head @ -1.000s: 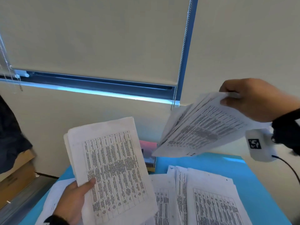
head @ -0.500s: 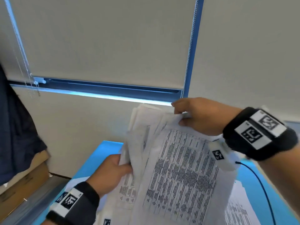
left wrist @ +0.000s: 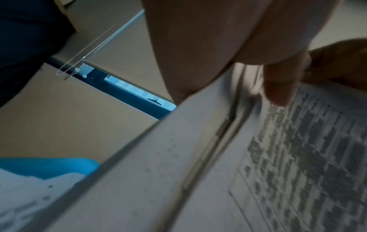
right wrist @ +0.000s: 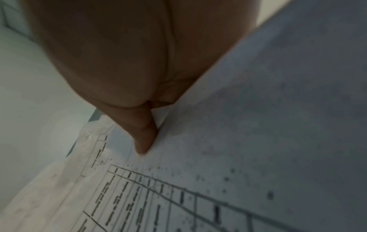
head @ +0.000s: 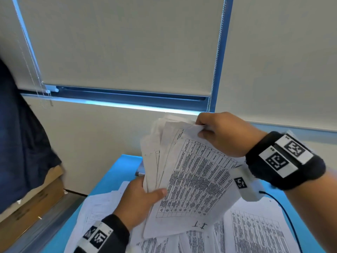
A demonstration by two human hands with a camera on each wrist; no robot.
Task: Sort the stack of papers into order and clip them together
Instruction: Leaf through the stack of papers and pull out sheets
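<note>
A thick, uneven stack of printed papers (head: 193, 178) with tables is held up above the blue table (head: 116, 172). My left hand (head: 140, 198) grips its lower left edge, thumb on the front sheet. My right hand (head: 220, 134) pinches the top right corner. The left wrist view shows the stack of papers (left wrist: 198, 164) edge-on under my thumb (left wrist: 278, 81). In the right wrist view my thumb (right wrist: 143, 133) presses on the top sheet (right wrist: 238, 141). More loose printed sheets (head: 255, 232) lie spread on the table beneath. No clip is visible.
A wall and a window with lowered roller blinds (head: 124, 42) stand right behind the table. Bead chains (head: 216, 57) hang from the blinds. A dark garment (head: 20, 136) and a cardboard box (head: 31, 201) sit at the left. A black cable (head: 290, 220) runs from my right wrist.
The two separate bundles, one in each hand a second ago, have been brought together into one stack held by both hands. My right hand came down and left.
</note>
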